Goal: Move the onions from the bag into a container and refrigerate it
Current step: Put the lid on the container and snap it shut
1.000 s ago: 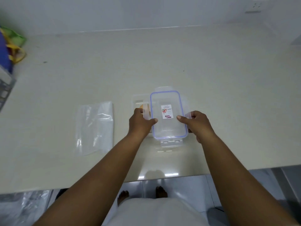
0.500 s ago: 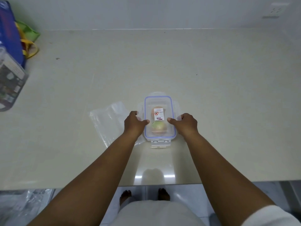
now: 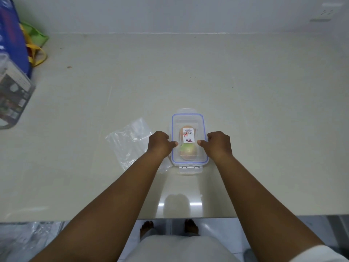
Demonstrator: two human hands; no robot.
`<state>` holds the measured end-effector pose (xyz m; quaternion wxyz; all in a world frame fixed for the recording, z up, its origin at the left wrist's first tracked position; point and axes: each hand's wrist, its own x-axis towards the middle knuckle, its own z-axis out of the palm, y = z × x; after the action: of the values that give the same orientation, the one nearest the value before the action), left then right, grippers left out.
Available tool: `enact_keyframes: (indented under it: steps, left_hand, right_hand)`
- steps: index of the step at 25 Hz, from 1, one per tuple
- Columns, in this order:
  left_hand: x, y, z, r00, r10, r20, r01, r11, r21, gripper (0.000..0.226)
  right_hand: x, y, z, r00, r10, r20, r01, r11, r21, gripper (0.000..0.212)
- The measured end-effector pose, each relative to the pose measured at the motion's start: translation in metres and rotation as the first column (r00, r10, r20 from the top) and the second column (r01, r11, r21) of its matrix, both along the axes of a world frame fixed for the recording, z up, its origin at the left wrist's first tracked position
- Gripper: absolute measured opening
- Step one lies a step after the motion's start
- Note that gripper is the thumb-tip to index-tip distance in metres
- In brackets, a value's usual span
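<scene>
A clear plastic container (image 3: pixel 188 118) with a blue-sealed lid (image 3: pixel 201 125) stands on the counter. Through the lid I see two onions (image 3: pixel 188 151) under a white label. My left hand (image 3: pixel 160 143) grips the container's left side, thumb on the lid. On the opposite side my right hand (image 3: pixel 219 143) presses the right edge the same way. The front latch flap (image 3: pixel 189 168) sticks out flat. An empty clear plastic bag (image 3: pixel 130 140) lies flat just left of my left hand.
The beige counter (image 3: pixel 188 72) runs to a white wall. At the far left stand a blue bag (image 3: pixel 11 38), a green bag with yellow handles (image 3: pixel 35 46) and a clear box (image 3: pixel 13 95). The counter's front edge is close to my body.
The lid went from being held tilted beside the open container to lying flat on it. Both hands now press down on its sides. The view has shifted.
</scene>
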<state>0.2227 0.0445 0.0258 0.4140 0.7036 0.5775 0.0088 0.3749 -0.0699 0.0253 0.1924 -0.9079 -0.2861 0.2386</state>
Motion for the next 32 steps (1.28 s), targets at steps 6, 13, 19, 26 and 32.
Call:
enact_keyframes:
  steps: [6,13,19,26,32]
  left_hand:
    - [0.008,0.01,0.008,0.99,0.137,0.025,-0.129,0.973,-0.192,0.025]
    - [0.009,0.012,0.003,0.981,0.182,0.063,-0.156,0.945,-0.288,0.023]
    - [0.005,0.01,0.001,0.965,0.229,0.127,-0.177,0.927,-0.332,0.021]
    - [-0.002,-0.021,0.014,0.98,0.143,0.141,-0.104,0.962,-0.252,0.024]
    - [-0.041,-0.05,0.01,0.981,0.117,0.157,-0.089,0.981,-0.172,0.036]
  right_hand:
    - [0.012,0.009,0.007,0.981,-0.109,-0.159,0.109,0.994,-0.005,0.046]
    - [0.019,0.01,-0.001,0.876,-0.226,-0.426,0.268,0.962,0.042,0.045]
    - [0.02,0.01,-0.006,0.849,-0.228,-0.476,0.293,0.954,0.066,0.047]
    - [0.031,0.004,0.002,0.861,-0.106,-0.497,0.185,0.976,0.112,0.011]
    - [0.046,-0.002,0.019,0.849,0.213,-0.483,-0.223,0.974,0.036,0.028]
